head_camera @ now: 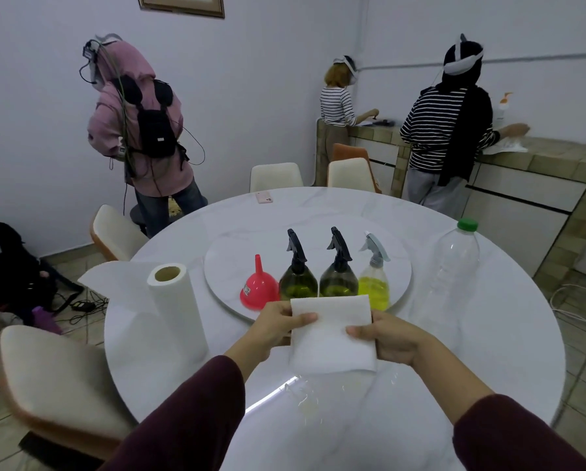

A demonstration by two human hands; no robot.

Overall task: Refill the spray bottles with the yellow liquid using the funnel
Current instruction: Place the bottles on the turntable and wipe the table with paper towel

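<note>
Both hands hold a folded white paper towel sheet (332,338) above the round white table (488,334). My left hand (278,326) grips its left edge and my right hand (390,338) grips its right edge. Behind the sheet, on a round turntable (227,266), stand a red funnel (259,288) upside down, two dark green spray bottles (298,273) (339,271) with black triggers, and a clear spray bottle (374,277) with yellow liquid and a grey trigger. A large clear plastic bottle (454,266) with a green cap stands to the right and looks empty.
A paper towel roll (176,307) stands at the left of the table, with a loose sheet trailing behind it. Yellowish spilled drops (308,399) lie on the table near me. A pink phone (263,197) lies at the far edge. Chairs ring the table; three people stand beyond.
</note>
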